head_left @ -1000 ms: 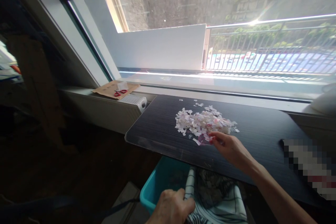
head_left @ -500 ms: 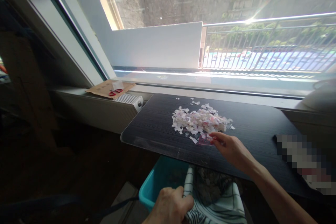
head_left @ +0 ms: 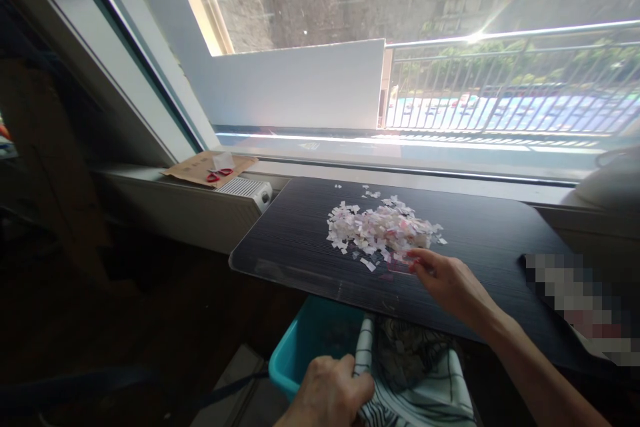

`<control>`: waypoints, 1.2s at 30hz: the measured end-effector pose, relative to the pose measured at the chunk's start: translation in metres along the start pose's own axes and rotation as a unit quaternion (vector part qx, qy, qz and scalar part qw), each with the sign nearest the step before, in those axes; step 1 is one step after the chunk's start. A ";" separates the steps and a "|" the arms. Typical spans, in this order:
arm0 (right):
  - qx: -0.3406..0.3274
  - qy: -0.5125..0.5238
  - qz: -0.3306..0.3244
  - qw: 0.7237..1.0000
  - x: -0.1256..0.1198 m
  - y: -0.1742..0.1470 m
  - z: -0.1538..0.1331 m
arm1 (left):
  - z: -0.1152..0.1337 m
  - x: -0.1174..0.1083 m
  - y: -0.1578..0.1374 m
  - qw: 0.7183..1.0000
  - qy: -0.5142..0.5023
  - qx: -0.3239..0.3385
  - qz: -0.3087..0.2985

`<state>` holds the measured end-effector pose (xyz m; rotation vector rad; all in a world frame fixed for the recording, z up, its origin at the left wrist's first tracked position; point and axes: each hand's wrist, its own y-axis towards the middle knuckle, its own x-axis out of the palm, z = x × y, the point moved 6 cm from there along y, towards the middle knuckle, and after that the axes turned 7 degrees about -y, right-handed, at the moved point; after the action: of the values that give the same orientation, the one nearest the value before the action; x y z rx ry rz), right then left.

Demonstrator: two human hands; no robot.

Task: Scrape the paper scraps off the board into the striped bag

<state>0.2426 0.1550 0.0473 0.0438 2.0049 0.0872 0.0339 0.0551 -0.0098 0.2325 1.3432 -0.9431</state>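
A heap of small white and pink paper scraps (head_left: 380,230) lies on a dark striped table (head_left: 300,240) by the window. My right hand (head_left: 447,280) rests on the table at the heap's near right edge, fingertips on a clear pink-tinted sheet (head_left: 393,270) among the scraps. My left hand (head_left: 327,393) is low in the picture and grips the rim of a striped plastic bag (head_left: 415,380) that lines a teal bin (head_left: 305,347) under the table's front edge.
A brown envelope (head_left: 197,168) with red scissors (head_left: 219,175) lies on the sill at the left, beside a white device (head_left: 247,190). A blurred-out object (head_left: 575,300) lies on the table at the right. The window glass runs behind the table.
My right hand has slid slightly right and toward the heap's near edge. The view has shifted a little. My left hand keeps its hold on the bag.
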 end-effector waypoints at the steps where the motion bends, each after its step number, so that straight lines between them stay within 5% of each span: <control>1: -0.002 -0.008 -0.002 1.000 0.000 -0.001 -0.001 | 0.003 0.000 0.002 1.000 0.007 0.011 -0.002; 11: -0.010 0.178 -0.042 0.983 0.028 -0.010 0.006 | 0.041 -0.002 0.025 0.992 0.056 0.109 0.036; 25: -0.045 0.245 -0.127 0.960 0.044 -0.023 -0.018 | 0.043 -0.002 0.027 0.991 0.049 0.113 0.047; 31: -0.020 0.126 -0.010 0.992 0.021 -0.002 -0.002 | 0.034 -0.002 0.020 0.993 0.045 0.098 0.047; 36: -0.038 0.056 0.009 0.998 0.019 0.013 -0.010 | 0.020 -0.006 0.010 0.998 0.022 0.054 0.037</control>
<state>0.2254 0.1693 0.0352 0.0084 2.1119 0.1804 0.0563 0.0512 -0.0028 0.3852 1.3157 -0.9533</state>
